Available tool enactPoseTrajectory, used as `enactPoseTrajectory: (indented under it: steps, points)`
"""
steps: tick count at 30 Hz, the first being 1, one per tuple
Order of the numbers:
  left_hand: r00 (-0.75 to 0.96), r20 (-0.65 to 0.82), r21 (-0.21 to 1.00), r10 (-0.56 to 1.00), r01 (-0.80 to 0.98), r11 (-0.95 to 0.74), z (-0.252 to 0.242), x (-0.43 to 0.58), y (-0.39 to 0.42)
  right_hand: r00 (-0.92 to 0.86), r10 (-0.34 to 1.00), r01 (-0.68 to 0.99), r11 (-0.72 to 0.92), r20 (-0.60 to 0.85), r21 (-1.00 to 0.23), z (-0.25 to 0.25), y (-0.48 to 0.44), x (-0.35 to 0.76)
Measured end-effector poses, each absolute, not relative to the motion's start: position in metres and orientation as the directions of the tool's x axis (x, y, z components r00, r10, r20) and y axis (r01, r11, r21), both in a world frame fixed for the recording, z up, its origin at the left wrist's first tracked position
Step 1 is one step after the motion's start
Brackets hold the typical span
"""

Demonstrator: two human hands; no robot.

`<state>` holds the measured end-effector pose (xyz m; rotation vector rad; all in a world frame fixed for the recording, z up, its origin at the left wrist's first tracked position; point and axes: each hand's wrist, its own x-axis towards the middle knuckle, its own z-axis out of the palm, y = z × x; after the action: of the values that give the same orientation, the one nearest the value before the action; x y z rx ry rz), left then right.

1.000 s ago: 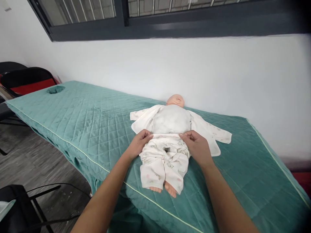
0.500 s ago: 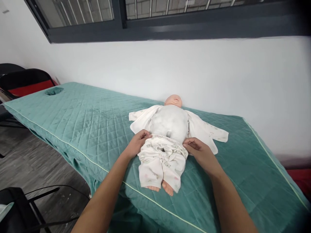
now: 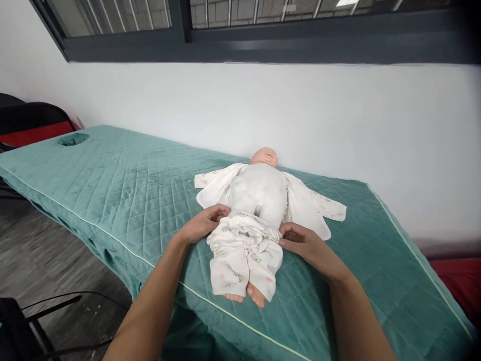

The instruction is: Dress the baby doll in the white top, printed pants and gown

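A baby doll (image 3: 259, 190) lies face up on a teal quilted table (image 3: 124, 175), its head toward the wall. A white jacket (image 3: 306, 205) is spread open under it, baring the grey cloth torso. White printed trousers (image 3: 242, 255) cover its legs, bunched below the belly, with bare feet sticking out. My left hand (image 3: 203, 224) pinches the waistband at the doll's left-side hip. My right hand (image 3: 300, 241) grips the waistband on the other side. Both hands are closed on the fabric.
The table stands against a white wall under a dark-framed window (image 3: 180, 25). A face hole (image 3: 73, 139) sits at its far left end. Black and red chairs (image 3: 26, 125) stand at the left. A black frame (image 3: 22, 326) is on the floor at lower left.
Both hands have drawn the trousers' waistband down from the doll's belly toward its hips. The fabric has bunched up and more of the grey torso shows.
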<state>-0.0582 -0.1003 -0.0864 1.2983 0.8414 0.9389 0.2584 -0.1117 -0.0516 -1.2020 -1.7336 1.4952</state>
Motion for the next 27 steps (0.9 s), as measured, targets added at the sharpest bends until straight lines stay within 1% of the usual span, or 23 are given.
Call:
enactPoseTrajectory:
  steps: [6, 10, 12, 15, 18, 20, 22, 24, 27]
  points:
    - [0.353, -0.052, 0.998, 0.934, 0.048, 0.038, -0.083, -0.054, -0.100, -0.375, 0.918, 0.278, -0.019, -0.127, -0.960, -0.061, -0.106, 0.261]
    - [0.312, -0.056, 0.998, 0.948, 0.051, 0.042, -0.083, -0.049, -0.101, -0.291, 0.953, 0.293, 0.011, -0.078, -0.956, -0.070, -0.101, 0.263]
    - [0.263, -0.036, 0.999, 0.964, 0.048, 0.024, -0.085, -0.046, -0.100, -0.232, 0.971, 0.334, 0.020, -0.061, -0.942, -0.074, -0.100, 0.262]
    - [0.142, -0.008, 0.997, 0.990, 0.072, -0.003, -0.091, -0.039, -0.097, -0.108, 0.994, 0.427, 0.018, -0.031, -0.904, -0.080, -0.101, 0.255]
    - [0.080, 0.013, 0.989, 0.997, 0.146, -0.025, -0.094, -0.032, -0.094, -0.003, 0.996, 0.488, 0.074, 0.084, -0.870, -0.086, -0.101, 0.245]
    - [0.102, 0.021, 0.977, 0.995, 0.207, -0.042, -0.090, -0.030, -0.091, 0.002, 0.990, 0.464, 0.123, 0.140, -0.877, -0.089, -0.101, 0.240]
    - [0.151, 0.012, 0.971, 0.989, 0.236, -0.047, -0.080, -0.031, -0.089, -0.025, 0.989, 0.414, 0.140, 0.142, -0.900, -0.090, -0.099, 0.237]
    - [0.212, 0.002, 0.976, 0.977, 0.211, -0.048, -0.066, -0.033, -0.087, -0.054, 0.990, 0.358, 0.140, 0.129, -0.923, -0.086, -0.098, 0.237]
    - [0.301, -0.006, 0.994, 0.953, 0.103, -0.026, -0.047, -0.037, -0.082, -0.103, 0.987, 0.261, 0.150, 0.127, -0.954, -0.074, -0.093, 0.240]
